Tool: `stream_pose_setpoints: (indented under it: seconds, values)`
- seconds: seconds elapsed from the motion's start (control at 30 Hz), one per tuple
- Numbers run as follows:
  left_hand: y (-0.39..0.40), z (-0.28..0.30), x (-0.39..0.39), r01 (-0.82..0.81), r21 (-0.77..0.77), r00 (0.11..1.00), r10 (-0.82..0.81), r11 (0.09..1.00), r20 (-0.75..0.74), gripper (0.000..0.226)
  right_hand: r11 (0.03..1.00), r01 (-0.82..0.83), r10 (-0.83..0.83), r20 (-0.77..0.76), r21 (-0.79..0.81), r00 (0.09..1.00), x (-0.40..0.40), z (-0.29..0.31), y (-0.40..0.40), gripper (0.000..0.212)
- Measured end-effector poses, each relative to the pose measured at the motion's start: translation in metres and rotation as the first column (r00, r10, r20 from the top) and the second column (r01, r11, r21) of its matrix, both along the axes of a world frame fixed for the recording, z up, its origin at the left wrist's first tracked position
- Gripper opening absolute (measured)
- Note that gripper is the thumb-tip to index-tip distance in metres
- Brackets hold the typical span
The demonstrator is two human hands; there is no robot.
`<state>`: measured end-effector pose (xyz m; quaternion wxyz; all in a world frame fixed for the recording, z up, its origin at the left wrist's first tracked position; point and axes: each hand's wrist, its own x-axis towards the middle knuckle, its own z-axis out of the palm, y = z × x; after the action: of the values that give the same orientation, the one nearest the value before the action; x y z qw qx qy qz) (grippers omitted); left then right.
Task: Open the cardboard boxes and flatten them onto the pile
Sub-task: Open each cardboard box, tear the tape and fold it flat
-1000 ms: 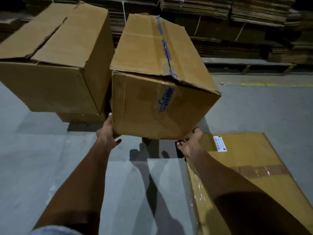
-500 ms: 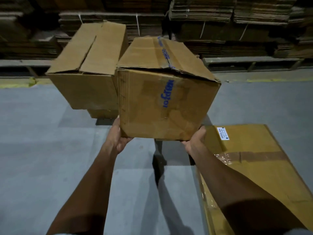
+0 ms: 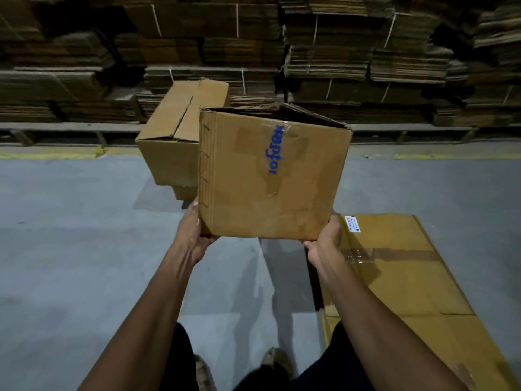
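Grey warehouse floor lying under a lifted cardboard box.
Left hand and right hand are clamping its bottom corners.

I am looking into a big storage place for cardboard, like a warehouse. From 10 to 2 o'clock, tall stacks of flat cardboard tied with string fill the whole back wall. They sit on low wooden pallets. The floor is bare grey concrete with a yellow line painted across it. More brown boxes stand at 12 o'clock.
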<state>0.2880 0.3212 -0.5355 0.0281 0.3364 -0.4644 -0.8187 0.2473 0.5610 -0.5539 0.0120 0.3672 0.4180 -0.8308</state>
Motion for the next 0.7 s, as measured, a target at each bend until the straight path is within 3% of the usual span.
stream_pose_setpoints:
  seconds: [0.4,0.53,0.7]
  values:
    - [0.011,-0.023,0.129,-0.085,0.113,0.992,0.073,0.99,0.107,0.027,0.968,-0.241,0.242,-0.013,0.062,0.97,0.136,0.003,0.038,0.027]
    - [0.015,-0.029,0.151,-0.085,0.046,0.982,0.075,0.995,0.175,0.028,0.944,-0.317,0.315,0.039,0.093,0.948,0.153,0.002,0.048,0.031]
    - [0.022,-0.019,0.168,-0.184,-0.085,0.96,0.198,0.979,0.197,0.029,0.911,-0.404,0.403,0.031,0.082,0.915,0.154,0.008,0.044,0.027]
